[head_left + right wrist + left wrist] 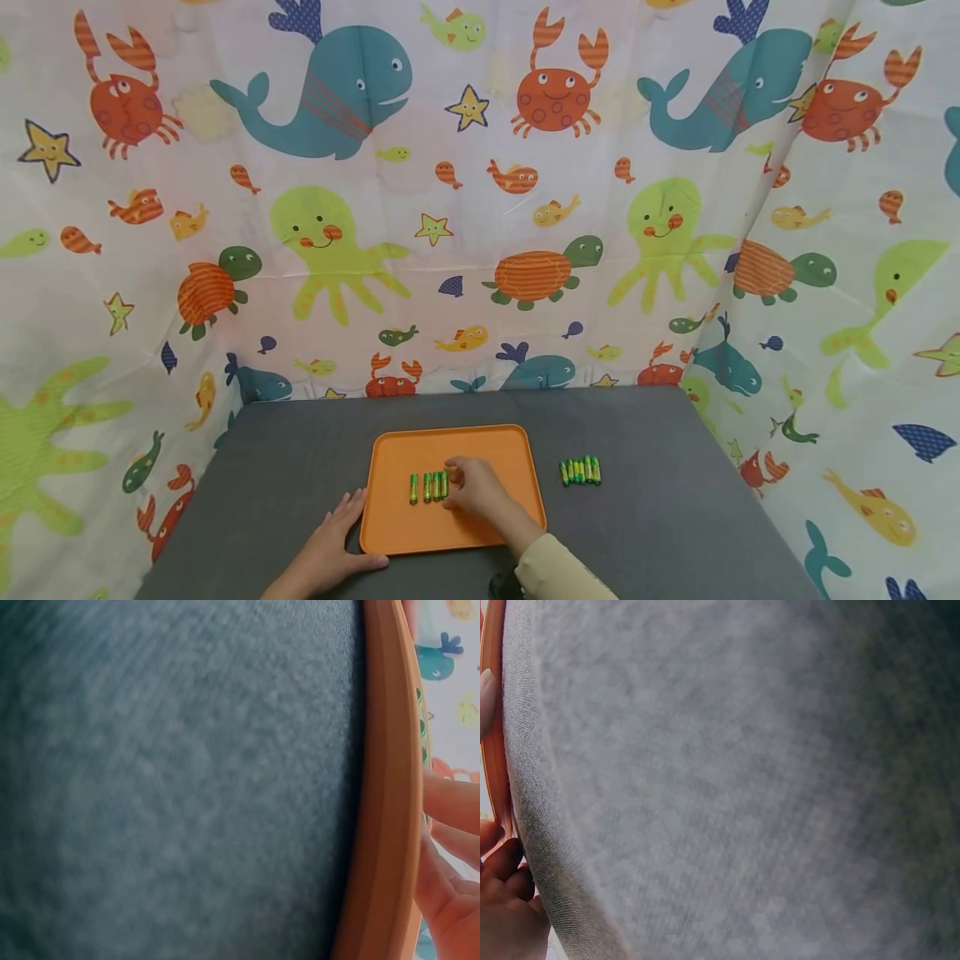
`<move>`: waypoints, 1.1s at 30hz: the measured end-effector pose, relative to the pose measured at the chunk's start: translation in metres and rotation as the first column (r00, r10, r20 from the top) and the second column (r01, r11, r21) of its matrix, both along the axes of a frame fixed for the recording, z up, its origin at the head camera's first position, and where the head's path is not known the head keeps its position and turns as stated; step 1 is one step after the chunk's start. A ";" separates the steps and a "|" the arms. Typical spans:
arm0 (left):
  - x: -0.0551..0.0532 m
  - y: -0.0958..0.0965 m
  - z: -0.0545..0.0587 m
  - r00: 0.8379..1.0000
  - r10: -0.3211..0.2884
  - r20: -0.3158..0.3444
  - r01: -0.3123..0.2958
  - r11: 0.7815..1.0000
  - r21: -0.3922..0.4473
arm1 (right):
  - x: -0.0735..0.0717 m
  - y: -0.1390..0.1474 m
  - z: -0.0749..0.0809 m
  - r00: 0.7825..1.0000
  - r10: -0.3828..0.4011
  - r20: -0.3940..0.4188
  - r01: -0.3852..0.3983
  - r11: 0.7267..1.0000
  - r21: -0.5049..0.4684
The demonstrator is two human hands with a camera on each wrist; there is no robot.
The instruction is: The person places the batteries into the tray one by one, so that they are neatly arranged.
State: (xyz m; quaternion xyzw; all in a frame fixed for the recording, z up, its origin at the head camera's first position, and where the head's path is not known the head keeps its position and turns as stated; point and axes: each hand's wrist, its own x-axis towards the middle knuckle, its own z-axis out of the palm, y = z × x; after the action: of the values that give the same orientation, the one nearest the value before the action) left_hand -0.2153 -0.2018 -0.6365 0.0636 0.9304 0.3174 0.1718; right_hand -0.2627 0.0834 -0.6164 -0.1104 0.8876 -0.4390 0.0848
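An orange tray [390,533] lies on the table with several green-and-yellow batteries [427,487] standing out in a row near its middle. My right hand [480,492] reaches in over the tray's front right. Its thumb and forefinger bracket the ends of the rightmost battery [444,484] in that row. In the right wrist view, the curled fingers [450,799] show just past the tray's rim [390,787]. My left hand [326,542] rests at the tray's front left corner, fingers extended along the left edge and thumb at the front edge.
Another group of batteries [581,471] lies side by side on the grey tabletop [645,517], right of the tray. A curtain [465,283] printed with sea animals hangs behind and around the table's sides.
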 end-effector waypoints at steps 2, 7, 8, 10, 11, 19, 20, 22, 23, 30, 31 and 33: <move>0.000 0.000 0.000 1.000 0.000 -0.001 0.000 1.000 0.002 | 0.001 0.000 0.001 1.000 -0.002 0.017 0.003 1.000 -0.022; -0.001 -0.001 0.000 1.000 0.002 0.000 -0.002 1.000 0.005 | 0.003 -0.001 0.003 0.999 -0.002 0.041 0.005 0.998 -0.064; -0.001 -0.001 0.000 1.000 0.001 0.001 -0.001 1.000 0.003 | 0.003 -0.001 0.003 0.999 -0.004 0.041 0.007 0.998 -0.066; -0.002 -0.001 0.000 1.000 0.001 0.000 -0.001 1.000 0.000 | 0.002 -0.002 0.003 0.999 -0.004 0.033 0.006 0.998 -0.065; -0.002 -0.001 0.000 1.000 0.002 0.000 -0.002 1.000 -0.001 | 0.002 -0.002 0.004 0.999 -0.004 0.034 0.006 0.998 -0.064; -0.001 -0.001 -0.001 1.000 0.002 0.003 -0.002 1.000 0.000 | 0.002 0.001 0.004 1.000 -0.002 0.027 0.004 0.998 -0.068; -0.001 -0.001 -0.001 1.000 0.001 0.003 -0.001 1.000 0.000 | 0.002 0.002 0.005 1.000 -0.007 0.028 0.009 0.997 -0.073; -0.002 -0.001 -0.001 1.000 0.003 0.004 -0.003 1.000 0.002 | 0.001 0.006 0.006 1.000 -0.014 0.014 0.015 0.998 -0.068; -0.002 0.000 -0.001 1.000 0.005 0.005 -0.005 1.000 -0.001 | 0.000 0.009 0.007 1.000 -0.016 0.014 0.017 0.997 -0.076; -0.004 0.001 0.000 1.000 0.011 0.024 -0.011 1.000 -0.001 | -0.002 0.029 0.020 0.999 -0.042 -0.030 0.040 0.996 -0.074; -0.004 0.002 0.000 1.000 0.013 0.029 -0.013 1.000 -0.003 | -0.002 0.032 0.022 0.998 -0.051 -0.031 0.048 0.996 -0.078; -0.005 0.002 0.000 0.999 0.019 0.038 -0.018 1.000 -0.013 | -0.002 0.039 0.026 0.997 -0.071 -0.026 0.068 0.993 -0.093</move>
State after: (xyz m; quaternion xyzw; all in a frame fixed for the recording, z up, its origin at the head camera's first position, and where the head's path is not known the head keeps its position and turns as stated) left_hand -0.2200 -0.1994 -0.6365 0.0478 0.9295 0.3143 0.1868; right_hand -0.2649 0.1223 -0.5900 -0.0898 0.8709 -0.4805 0.0512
